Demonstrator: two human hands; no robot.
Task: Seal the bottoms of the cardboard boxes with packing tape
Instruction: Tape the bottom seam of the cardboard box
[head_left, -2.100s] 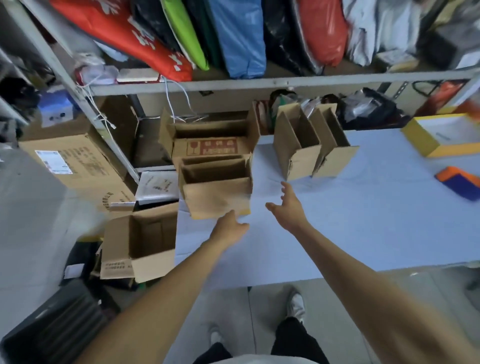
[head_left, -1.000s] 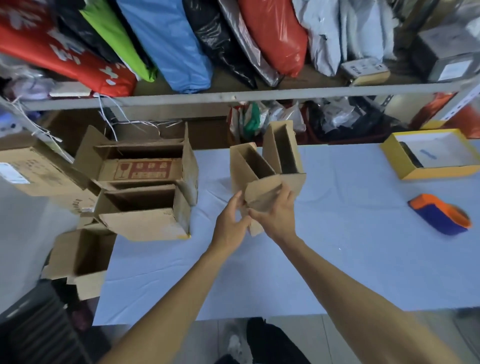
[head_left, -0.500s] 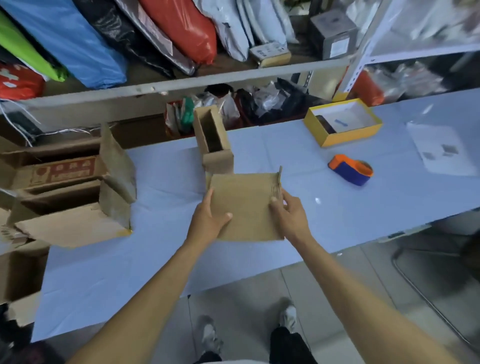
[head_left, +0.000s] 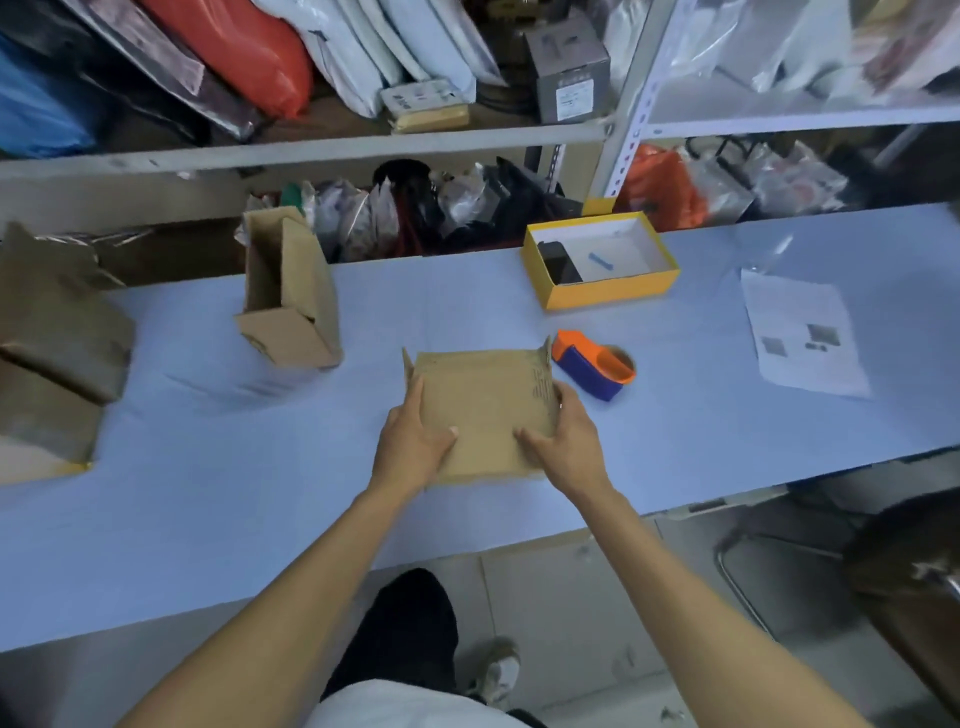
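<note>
A brown cardboard box (head_left: 485, 402) lies on the blue table (head_left: 208, 457) in front of me, a broad face turned up. My left hand (head_left: 413, 444) grips its left edge, thumb on top. My right hand (head_left: 563, 439) grips its right edge, thumb across the top face. An orange and blue tape dispenser (head_left: 595, 364) lies on the table just right of the box. A second open cardboard box (head_left: 291, 291) stands at the back left.
Larger cardboard boxes (head_left: 52, 353) sit at the table's left end. A yellow tray (head_left: 602, 296) and a printed sheet (head_left: 802, 332) lie to the right. Shelves with bags run behind the table. A chair (head_left: 904, 582) stands at the lower right.
I took one small box from the pair at the back, turned it broad face up and brought it toward me. My view swung right, so the tape dispenser is beside the box.
</note>
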